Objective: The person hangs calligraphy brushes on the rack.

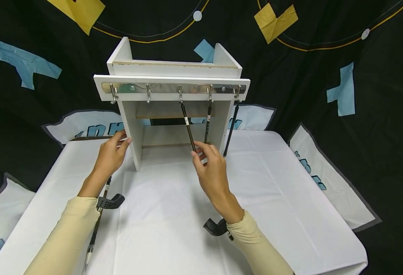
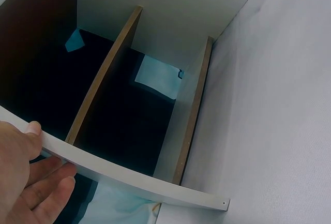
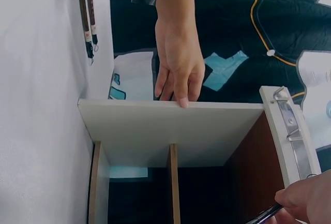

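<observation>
A brush [image 1: 188, 130] hangs from the middle hook [image 1: 180, 93] of the white shelf [image 1: 134, 133], its lower end pinched between thumb and fingers of the right hand [image 1: 212, 172]. The left hand [image 1: 110, 153] grips the edge of the shelf's left side. Two more brushes [image 1: 231, 130] hang to the right; another brush [image 1: 93, 238] lies on the table [image 1: 273, 183], beneath the left forearm.

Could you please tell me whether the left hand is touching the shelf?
Touching: in the left wrist view, the left hand rests its thumb on the edge of the shelf, with no gap between them.
</observation>
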`<state>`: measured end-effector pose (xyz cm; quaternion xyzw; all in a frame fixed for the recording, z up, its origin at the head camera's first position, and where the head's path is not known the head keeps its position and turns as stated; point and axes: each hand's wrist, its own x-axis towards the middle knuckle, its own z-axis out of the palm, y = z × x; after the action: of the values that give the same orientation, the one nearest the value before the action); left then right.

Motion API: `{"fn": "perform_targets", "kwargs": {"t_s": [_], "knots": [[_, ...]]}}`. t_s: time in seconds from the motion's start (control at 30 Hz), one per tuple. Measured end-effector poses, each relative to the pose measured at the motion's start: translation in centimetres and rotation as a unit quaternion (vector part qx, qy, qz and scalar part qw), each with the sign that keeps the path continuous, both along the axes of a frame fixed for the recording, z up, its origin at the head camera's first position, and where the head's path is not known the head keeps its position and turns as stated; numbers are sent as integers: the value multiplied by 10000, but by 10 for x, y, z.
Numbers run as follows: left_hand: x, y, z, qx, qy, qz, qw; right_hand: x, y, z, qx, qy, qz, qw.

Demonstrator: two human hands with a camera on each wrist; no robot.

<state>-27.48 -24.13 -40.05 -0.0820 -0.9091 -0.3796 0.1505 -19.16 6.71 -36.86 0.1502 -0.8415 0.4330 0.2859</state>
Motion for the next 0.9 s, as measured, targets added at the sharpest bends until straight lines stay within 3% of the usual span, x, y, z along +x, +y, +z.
{"fn": "perform_targets", "kwargs": {"t_s": [0.47, 0.9], "knots": [[0, 1, 0, 29, -12, -8, 10000, 5, 3, -1, -196, -9, 268, 9994], [1, 1, 1, 35, 2, -21, 10000, 0, 5, -2, -439, -405, 748, 9954]]}}
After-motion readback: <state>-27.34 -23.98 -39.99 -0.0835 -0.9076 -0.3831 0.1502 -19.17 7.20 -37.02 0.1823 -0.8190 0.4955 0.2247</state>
